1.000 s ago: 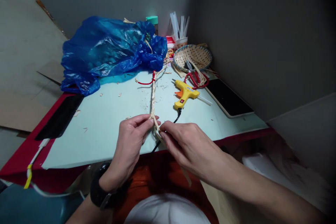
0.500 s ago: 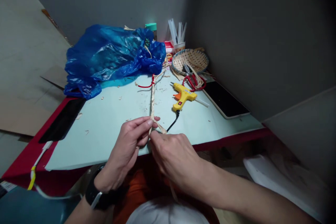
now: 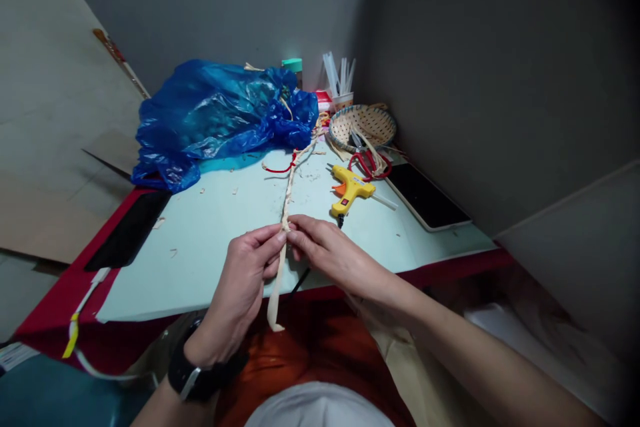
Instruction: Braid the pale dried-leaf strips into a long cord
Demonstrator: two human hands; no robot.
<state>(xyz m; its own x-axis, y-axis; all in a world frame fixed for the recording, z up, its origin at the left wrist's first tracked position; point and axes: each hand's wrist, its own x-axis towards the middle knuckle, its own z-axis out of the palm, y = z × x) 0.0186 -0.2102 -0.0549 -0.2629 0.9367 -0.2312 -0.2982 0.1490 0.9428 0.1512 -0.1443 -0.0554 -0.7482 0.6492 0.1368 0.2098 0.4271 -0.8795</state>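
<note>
A pale plaited cord [image 3: 288, 197] of flat, straw-like strips runs from the back of the table toward me. My left hand [image 3: 250, 260] pinches its near end between thumb and fingertips. From the other side, my right hand [image 3: 325, 247] is closed on the same spot, thumb and fingers meeting the braid. One loose strip [image 3: 276, 300] hangs down between the hands, past the table edge, its tip curled. Farther up, a red cord [image 3: 280, 170] is tied around the braid, with one end trailing left.
A yellow glue gun [image 3: 351, 188] lies right of the braid. Behind it are red-handled scissors [image 3: 369, 165] and a woven basket [image 3: 363, 125]. A tablet [image 3: 427, 197] lies at right, a dark phone-like slab [image 3: 129, 230] at left. A blue plastic bag [image 3: 225, 120] fills the back left.
My right hand has come up from below the braid's end to pinch beside my left fingertips. A loose strip now hangs straight down. The left hand keeps its pinch.
</note>
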